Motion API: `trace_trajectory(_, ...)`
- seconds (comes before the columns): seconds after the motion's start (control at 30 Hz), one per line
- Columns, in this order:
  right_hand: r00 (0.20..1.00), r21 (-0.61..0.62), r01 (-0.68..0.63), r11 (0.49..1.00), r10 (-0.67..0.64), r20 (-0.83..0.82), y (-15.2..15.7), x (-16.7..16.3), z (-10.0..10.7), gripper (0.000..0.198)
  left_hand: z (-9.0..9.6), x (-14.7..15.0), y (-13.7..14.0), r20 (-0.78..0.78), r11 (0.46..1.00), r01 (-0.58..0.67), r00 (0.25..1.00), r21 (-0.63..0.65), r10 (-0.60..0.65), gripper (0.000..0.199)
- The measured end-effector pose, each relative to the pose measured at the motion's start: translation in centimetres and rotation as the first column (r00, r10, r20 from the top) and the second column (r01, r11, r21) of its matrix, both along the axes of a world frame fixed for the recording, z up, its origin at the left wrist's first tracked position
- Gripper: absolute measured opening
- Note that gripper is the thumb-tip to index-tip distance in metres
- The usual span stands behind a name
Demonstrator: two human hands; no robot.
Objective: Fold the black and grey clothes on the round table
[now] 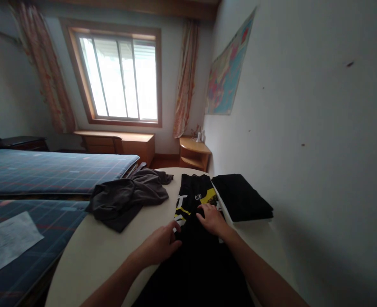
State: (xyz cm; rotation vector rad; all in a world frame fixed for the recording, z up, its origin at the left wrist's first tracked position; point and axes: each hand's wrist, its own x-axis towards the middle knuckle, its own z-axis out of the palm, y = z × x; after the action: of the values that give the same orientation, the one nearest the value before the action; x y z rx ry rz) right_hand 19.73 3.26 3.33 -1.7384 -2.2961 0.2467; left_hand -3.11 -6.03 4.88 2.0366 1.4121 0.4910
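Black printed garment [192, 219] lies flat, reaching near the round table's [89, 251] far edge; person's left hand [161, 243] half-curled at its left side, can't tell if pinching; right hand [214, 221] loosely spread on top.

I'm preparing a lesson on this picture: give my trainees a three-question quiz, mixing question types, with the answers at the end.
1. True or false: the grey garment lies to the right of the black printed garment.
2. What do the fingers of the right hand rest on?
A) the grey garment
B) the black printed garment
C) the paper sheet
3. Fill in the blank: a colourful ____ hangs on the wall to the right of the window.

Key:
1. False; it lies to the left.
2. B
3. map
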Motion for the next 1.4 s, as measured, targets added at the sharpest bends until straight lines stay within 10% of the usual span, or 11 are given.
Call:
trace_trajectory(0.27, 0.994, -0.141, -0.096, 0.985, 0.102, 0.036, -10.1, -0.9, 0.6, 0.055, -0.7, 0.1, 0.6, 0.256, 0.957, 0.268, 0.938, -0.113, -0.233, 0.027)
trace_trajectory(0.53, 0.922, -0.204, -0.387, 0.899, 0.377, -0.089, -18.1, -3.3, -1.0, 0.07, -0.1, -2.0, 1.2, 0.228, 0.971, 0.185, 0.962, -0.148, -0.149, 0.036)
trace_trajectory(0.97, 0.944, -0.114, -0.329, 0.937, 0.322, -0.078, -20.9, -7.2, -6.2, 0.026, 1.4, 1.3, -2.1, 0.363, 0.967, -0.006, 0.926, -0.255, 0.101, 0.065)
trace_trajectory(1.17, 0.846, -0.192, -0.529, 0.826, 0.497, -0.192, -21.3, -5.1, -3.9, 0.012, 0.0, 2.9, -2.8, 0.186, 0.975, 0.092, 0.981, -0.204, -0.054, 0.064)
trace_trajectory(1.4, 0.94, -0.005, -0.16, 0.987, 0.151, -0.306, -18.0, 1.2, 1.8, 0.019, 0.7, 2.6, -6.0, -0.187, 0.983, 0.116, 0.972, -0.141, -0.141, 0.063)
